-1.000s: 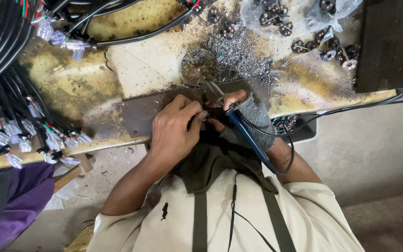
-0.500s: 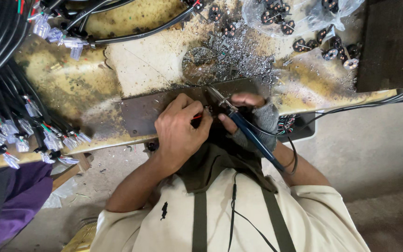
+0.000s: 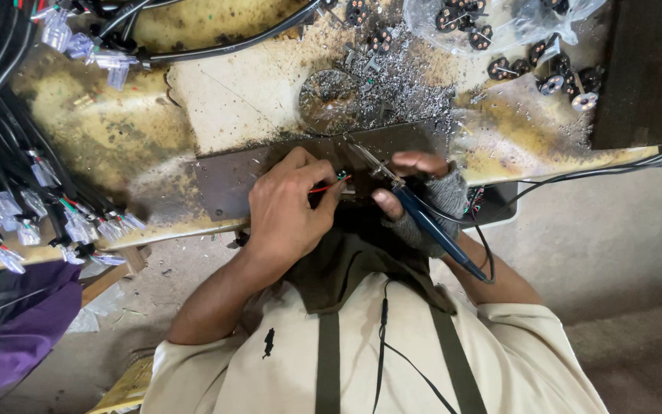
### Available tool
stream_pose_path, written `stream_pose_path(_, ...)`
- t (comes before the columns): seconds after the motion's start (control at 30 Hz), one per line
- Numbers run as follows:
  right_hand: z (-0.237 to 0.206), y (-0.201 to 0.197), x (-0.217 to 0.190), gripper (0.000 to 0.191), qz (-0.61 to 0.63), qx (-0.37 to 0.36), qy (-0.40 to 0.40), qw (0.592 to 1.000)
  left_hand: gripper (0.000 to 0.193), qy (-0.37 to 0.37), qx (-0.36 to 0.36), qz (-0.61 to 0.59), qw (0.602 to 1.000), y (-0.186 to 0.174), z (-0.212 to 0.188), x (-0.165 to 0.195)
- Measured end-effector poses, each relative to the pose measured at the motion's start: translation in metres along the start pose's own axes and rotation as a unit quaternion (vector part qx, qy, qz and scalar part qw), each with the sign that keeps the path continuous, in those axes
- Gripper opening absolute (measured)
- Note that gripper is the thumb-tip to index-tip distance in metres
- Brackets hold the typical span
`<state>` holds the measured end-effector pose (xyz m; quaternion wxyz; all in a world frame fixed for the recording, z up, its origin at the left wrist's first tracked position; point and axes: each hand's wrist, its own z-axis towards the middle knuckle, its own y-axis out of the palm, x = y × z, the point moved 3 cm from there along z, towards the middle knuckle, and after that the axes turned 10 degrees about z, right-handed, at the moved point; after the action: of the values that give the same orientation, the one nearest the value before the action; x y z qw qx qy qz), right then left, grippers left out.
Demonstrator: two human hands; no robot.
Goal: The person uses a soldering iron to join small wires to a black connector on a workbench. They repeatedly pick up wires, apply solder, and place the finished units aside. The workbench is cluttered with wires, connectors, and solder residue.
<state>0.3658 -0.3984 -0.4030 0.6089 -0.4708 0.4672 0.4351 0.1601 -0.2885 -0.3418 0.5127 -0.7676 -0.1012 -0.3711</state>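
My left hand (image 3: 289, 211) pinches thin red and green wires (image 3: 329, 184) over a dark metal plate (image 3: 224, 180) on the stained workbench (image 3: 109, 130). My right hand (image 3: 423, 203), in a grey fingerless glove, grips a blue-handled soldering iron (image 3: 423, 218). The iron's thin metal tip (image 3: 362, 153) points up and left, just above the wire ends. Its black cord (image 3: 488, 261) loops back past my right forearm. The two hands sit close together, fingertips nearly touching.
Bundles of black cables with clear plastic connectors (image 3: 36, 203) hang at the left. A round tin (image 3: 329, 100) and a heap of metal scraps (image 3: 408, 84) lie behind the plate. Small black round parts (image 3: 553, 73) and a clear bag (image 3: 492, 23) sit top right. Purple cloth (image 3: 17, 330) is lower left.
The iron's tip has drifted slightly right toward the wire ends. My left hand has barely moved and keeps hold of the wires.
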Motion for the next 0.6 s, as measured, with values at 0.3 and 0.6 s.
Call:
stream_pose_path(0.3, -0.035, -0.012, 0.07, 0.012, -0.04, -0.23, 0.192, 0.953, 0.011, -0.014, 0.01, 0.008, 1.0, 0.003, 0.0, -0.001)
stream_pose_path(0.6, -0.021, -0.004, 0.041, 0.014, 0.063, -0.172, 0.231, 0.955, 0.016, -0.015, 0.025, 0.007, 1.0, 0.008, 0.0, -0.004)
